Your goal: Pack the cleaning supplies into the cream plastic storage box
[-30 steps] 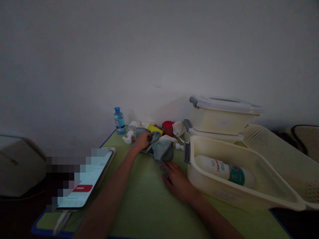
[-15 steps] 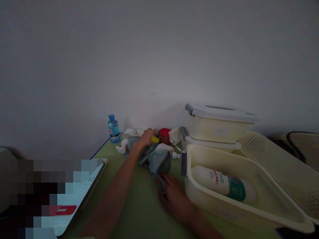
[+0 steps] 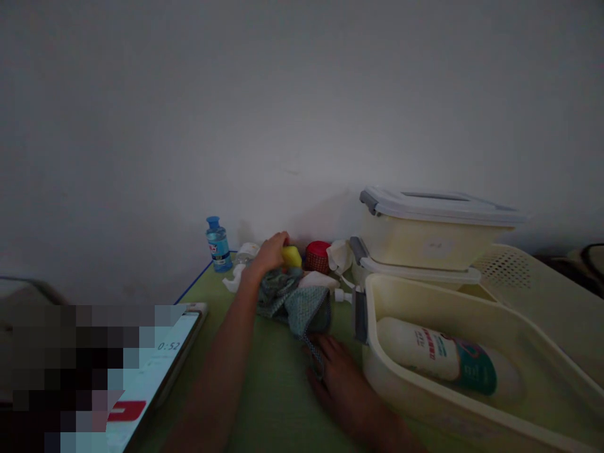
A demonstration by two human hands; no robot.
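Near the table's (image 3: 274, 390) far edge, the left hand (image 3: 268, 253) reaches over a crumpled gray-green cloth (image 3: 309, 305). Its fingers are bent, with a yellow block (image 3: 292, 257) right against their right side; the fingertips are partly hidden, so I cannot tell whether they pinch it. A red-topped container (image 3: 318, 256) sits just right of the block. Closer to the near edge, the right hand (image 3: 342, 374) lies low, the cloth's loop (image 3: 319, 362) over its fingers; their grip is too dim to tell. A blue bottle (image 3: 218, 248) stands upright at the far-left corner.
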